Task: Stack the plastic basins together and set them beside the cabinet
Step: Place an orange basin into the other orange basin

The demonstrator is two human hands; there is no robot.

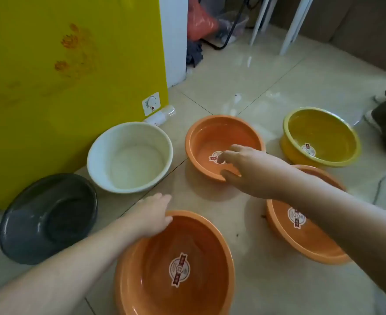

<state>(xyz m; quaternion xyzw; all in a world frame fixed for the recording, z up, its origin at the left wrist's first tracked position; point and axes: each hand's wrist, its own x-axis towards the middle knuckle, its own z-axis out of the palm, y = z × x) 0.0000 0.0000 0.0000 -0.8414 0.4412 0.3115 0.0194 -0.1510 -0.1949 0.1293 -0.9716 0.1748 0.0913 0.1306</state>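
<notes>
Your right hand (244, 164) pinches the near rim of the middle orange basin (210, 137), thumb outside, fingers inside; your left hand (152, 215) rests, fingers fairly straight, on the far rim of the nearest orange basin (187, 246). On the left side of the floor (278, 83) a grey basin (49, 217) and a white basin (128, 155) sit just beside the yellow cabinet (51, 87), with a third orange basin (305, 242) and a yellow basin (321, 133) toward the right, all unstacked.

floor (301, 87): glossy beige tiles | rear: white furniture legs (296, 23), red bag (200, 23) | right: possibly brown sofa (357, 30)
</notes>
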